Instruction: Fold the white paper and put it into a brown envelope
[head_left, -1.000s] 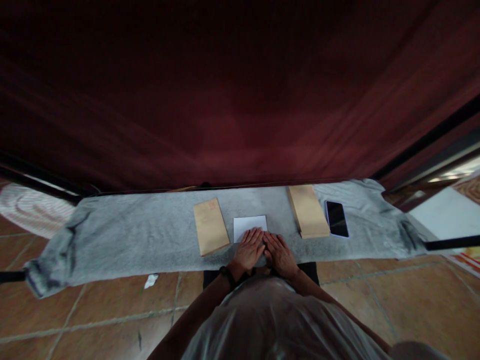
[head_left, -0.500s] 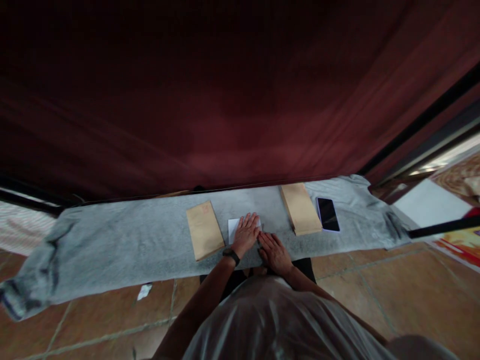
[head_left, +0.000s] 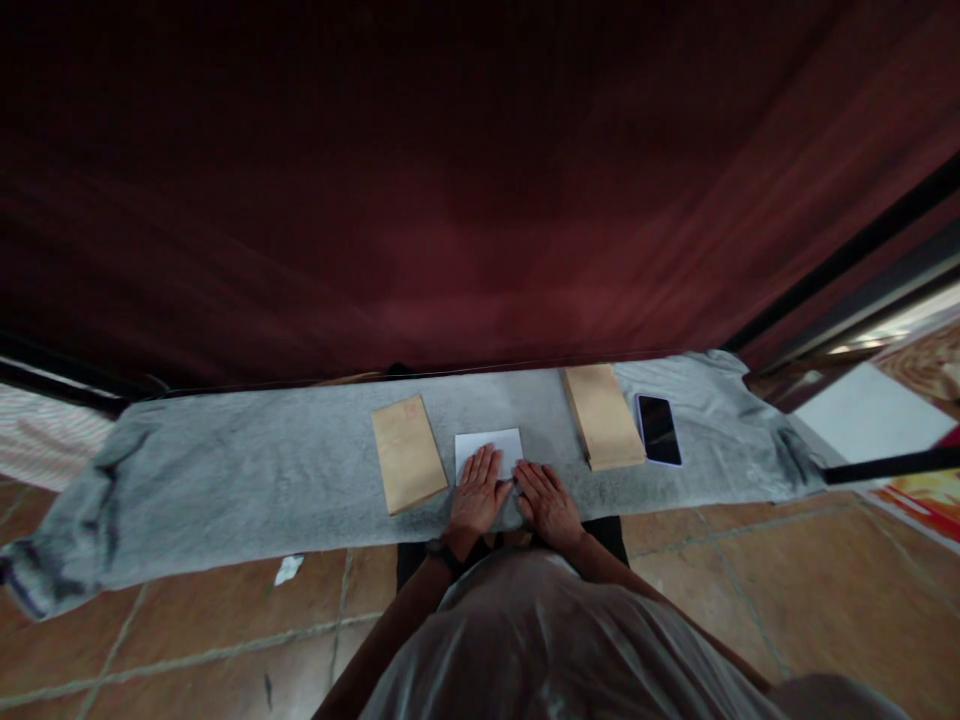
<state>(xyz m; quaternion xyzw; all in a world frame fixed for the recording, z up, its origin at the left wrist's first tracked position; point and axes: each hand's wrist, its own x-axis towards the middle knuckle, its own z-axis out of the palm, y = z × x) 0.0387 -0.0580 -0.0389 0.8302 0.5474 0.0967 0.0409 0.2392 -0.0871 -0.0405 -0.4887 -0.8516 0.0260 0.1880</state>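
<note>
White, plain-faced paper [head_left: 495, 438], rectangular and bright, with straight edges and a clean corner at far left; thickness too small to tell. Lies flat on grey cloth [head_left: 262, 460], between a brown envelope [head_left: 409, 458] with a red mark and a thicker brown stack [head_left: 606, 420]. Partly covered by the left hand [head_left: 478, 492], palm down, with fingers extended and released. At its right edge, fingertips of the right hand [head_left: 551, 508], also flat and unclenched; contact unclear.
</note>
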